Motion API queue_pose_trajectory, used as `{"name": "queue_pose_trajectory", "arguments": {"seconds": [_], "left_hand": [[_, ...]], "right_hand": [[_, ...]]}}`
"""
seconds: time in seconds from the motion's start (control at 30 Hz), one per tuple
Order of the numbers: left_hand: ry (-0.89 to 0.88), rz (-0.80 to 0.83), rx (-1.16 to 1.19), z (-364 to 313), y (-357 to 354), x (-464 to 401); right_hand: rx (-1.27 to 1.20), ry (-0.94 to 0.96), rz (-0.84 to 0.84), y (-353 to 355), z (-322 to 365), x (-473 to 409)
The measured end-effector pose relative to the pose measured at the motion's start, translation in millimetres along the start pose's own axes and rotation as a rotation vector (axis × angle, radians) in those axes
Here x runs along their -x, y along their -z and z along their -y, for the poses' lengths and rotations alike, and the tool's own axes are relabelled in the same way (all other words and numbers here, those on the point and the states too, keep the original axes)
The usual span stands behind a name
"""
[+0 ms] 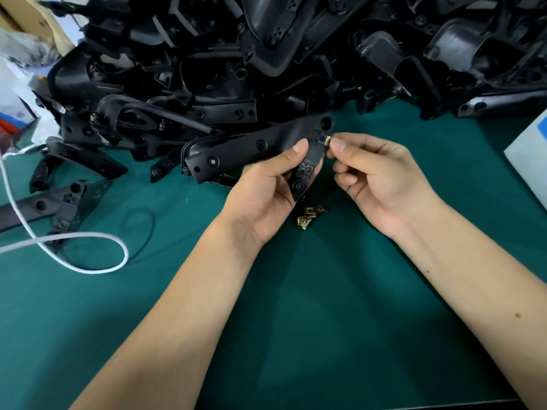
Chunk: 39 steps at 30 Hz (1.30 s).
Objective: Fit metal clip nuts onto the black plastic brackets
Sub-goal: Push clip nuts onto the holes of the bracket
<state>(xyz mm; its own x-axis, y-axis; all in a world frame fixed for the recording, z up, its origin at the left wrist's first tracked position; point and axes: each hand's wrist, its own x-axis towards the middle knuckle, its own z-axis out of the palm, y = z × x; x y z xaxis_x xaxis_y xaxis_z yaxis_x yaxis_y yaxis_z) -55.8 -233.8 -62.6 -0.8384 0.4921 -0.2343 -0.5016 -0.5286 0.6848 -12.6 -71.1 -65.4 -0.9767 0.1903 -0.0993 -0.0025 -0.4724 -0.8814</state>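
1. Green table mat (340, 291) is spread across the whole near area; both bare forearms are stretched over it from the bottom edge.
2. Big pile of black plastic brackets (266, 54) is heaped along the far side, spilling onto the mat at left.
3. One bracket (254, 146) is held above the mat, mid-frame, lying roughly level with its long arm pointing left.
4. Left hand (266, 187) is curled round the bracket's short leg from below, thumb pressed on the top face.
5. Right hand (373, 173) is raised just right of the bracket, fingers bent, a clip nut (326, 140) pinched between thumb and forefinger and held against the bracket's right edge, just below the round hole.
6. White cable (74, 241) is looped on the mat at left, over another bracket (53, 205) lying flat.
7. White box (529, 149) is seen at the right edge.
8. Three loose clip nuts (309, 216) are lying on the mat, between the wrists, under the held bracket.
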Motion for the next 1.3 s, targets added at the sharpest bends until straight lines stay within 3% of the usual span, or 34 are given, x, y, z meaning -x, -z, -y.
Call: {"name": "queue_pose_trajectory", "arguments": {"seconds": [0.23,0.47,0.73,0.87,1.0,1.07,1.17,1.3], "left_hand": [[0.064,-0.003,-0.014,-5,1,2],[0.106,-0.027,-0.074,-9,0,2],[0.124,-0.007,-0.197,-11,0,2],[0.059,-0.037,-0.231,-9,0,3],[-0.104,0.008,-0.171,-4,-4,3],[-0.151,-0.029,-0.133,-9,-3,1],[-0.201,-0.138,-0.026,-20,5,-3],[-0.206,-0.152,0.094,-24,9,-3]], "right_hand": [[-0.064,-0.146,0.092,1,0,-1],[0.109,-0.065,0.065,2,1,2],[0.109,-0.063,0.106,1,0,3],[0.097,-0.068,0.106,1,1,3],[0.107,0.074,0.119,-2,7,-2],[0.344,0.183,0.081,-1,9,-5],[1.057,0.374,0.079,2,3,-5],[1.334,0.372,0.223,-9,-5,0]]}}
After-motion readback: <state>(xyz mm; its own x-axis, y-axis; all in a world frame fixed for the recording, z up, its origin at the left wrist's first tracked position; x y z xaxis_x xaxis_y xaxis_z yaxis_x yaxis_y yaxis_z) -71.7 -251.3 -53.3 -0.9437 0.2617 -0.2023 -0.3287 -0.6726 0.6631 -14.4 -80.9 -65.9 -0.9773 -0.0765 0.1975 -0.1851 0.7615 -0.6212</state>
